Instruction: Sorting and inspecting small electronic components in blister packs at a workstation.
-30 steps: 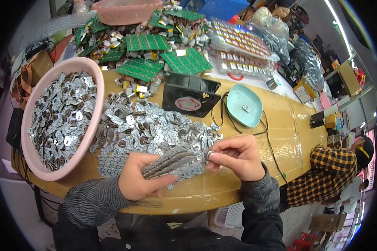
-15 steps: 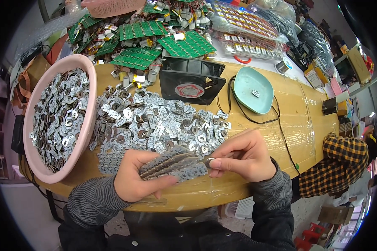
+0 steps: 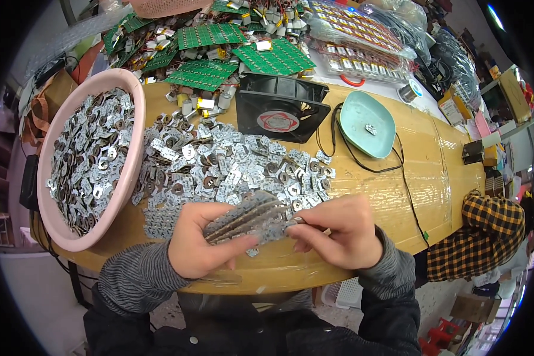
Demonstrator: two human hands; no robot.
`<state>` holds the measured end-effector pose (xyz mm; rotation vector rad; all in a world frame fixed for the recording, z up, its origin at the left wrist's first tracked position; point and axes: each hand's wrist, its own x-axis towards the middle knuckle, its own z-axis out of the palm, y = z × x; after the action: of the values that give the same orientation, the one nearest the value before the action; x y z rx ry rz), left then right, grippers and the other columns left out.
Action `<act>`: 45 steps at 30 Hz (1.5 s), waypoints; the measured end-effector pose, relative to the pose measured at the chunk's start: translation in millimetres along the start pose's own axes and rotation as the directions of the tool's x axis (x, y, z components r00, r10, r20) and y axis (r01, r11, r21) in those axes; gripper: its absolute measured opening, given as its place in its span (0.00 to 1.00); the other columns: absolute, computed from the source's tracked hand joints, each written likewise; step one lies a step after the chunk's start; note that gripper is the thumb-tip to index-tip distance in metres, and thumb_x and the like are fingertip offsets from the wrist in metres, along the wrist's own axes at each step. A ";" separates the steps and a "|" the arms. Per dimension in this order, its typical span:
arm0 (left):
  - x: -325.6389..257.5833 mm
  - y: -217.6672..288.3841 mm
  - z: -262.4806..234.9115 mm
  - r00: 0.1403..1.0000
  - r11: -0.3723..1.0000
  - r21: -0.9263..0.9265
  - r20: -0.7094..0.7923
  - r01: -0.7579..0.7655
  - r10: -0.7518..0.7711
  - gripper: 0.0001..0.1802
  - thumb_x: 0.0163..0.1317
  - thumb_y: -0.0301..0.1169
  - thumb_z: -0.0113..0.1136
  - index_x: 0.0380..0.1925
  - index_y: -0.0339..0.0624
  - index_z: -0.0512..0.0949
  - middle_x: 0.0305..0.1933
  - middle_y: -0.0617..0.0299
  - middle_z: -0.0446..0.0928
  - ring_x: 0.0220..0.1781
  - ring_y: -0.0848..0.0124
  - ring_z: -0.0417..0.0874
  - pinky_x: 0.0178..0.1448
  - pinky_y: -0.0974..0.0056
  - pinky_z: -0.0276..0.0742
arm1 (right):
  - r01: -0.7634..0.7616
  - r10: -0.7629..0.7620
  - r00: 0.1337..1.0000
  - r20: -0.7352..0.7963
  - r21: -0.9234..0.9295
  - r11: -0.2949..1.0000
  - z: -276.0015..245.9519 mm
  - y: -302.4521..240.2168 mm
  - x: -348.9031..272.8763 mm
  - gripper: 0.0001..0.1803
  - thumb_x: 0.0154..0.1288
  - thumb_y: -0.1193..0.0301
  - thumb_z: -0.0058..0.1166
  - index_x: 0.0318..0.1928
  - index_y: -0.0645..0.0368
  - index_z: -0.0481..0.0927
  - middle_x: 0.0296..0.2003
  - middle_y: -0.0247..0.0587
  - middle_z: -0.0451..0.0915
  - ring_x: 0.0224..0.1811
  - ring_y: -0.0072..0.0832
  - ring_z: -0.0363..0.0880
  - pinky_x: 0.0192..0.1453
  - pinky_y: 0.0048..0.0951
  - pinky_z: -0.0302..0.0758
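Several strips (image 3: 249,216), clasped in left hand (image 3: 199,244), reach right hand (image 3: 349,232) pinching a round piece (image 3: 296,220).

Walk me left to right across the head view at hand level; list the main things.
Pink tub → left hand → fanned metal strips → right hand → another person's orange-and-black checked shirt.
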<state>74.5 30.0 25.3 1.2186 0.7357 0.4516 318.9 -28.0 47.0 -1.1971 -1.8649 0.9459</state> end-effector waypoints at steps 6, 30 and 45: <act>0.2 -7.8 8.6 0.976 0.953 0.242 -0.071 -0.184 0.207 0.08 0.61 0.23 0.68 0.40 0.32 0.85 0.26 0.61 0.85 0.24 0.80 0.84 0.28 0.73 0.77 | 0.254 -0.354 0.922 -0.155 -0.446 0.858 17.9 5.3 -11.4 0.02 0.61 0.85 0.60 0.35 0.72 0.83 0.22 0.45 0.83 0.21 0.29 0.85 0.24 0.23 0.79; 3.2 -21.2 -3.4 0.755 0.601 0.564 0.062 -0.566 0.653 0.14 0.49 0.22 0.73 0.37 0.33 0.83 0.26 0.56 0.84 0.25 0.71 0.87 0.28 0.68 0.80 | -0.511 0.562 0.814 0.147 0.641 0.573 7.7 -1.7 -1.9 0.07 0.68 0.78 0.59 0.39 0.75 0.83 0.23 0.46 0.83 0.20 0.23 0.82 0.23 0.21 0.77; 0.0 -12.9 -14.4 0.504 0.121 0.627 0.480 -0.770 0.718 0.26 0.50 0.36 0.77 0.46 0.32 0.81 0.44 0.50 0.85 0.27 0.65 0.86 0.25 0.66 0.75 | -0.115 0.151 0.986 -0.074 0.354 0.928 7.2 -1.5 -7.4 0.05 0.66 0.81 0.59 0.35 0.73 0.84 0.17 0.41 0.80 0.17 0.19 0.81 0.20 0.20 0.73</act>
<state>63.3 35.9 10.7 2.5219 0.1196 0.9855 314.4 -36.7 43.5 -1.1375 -1.4739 1.2110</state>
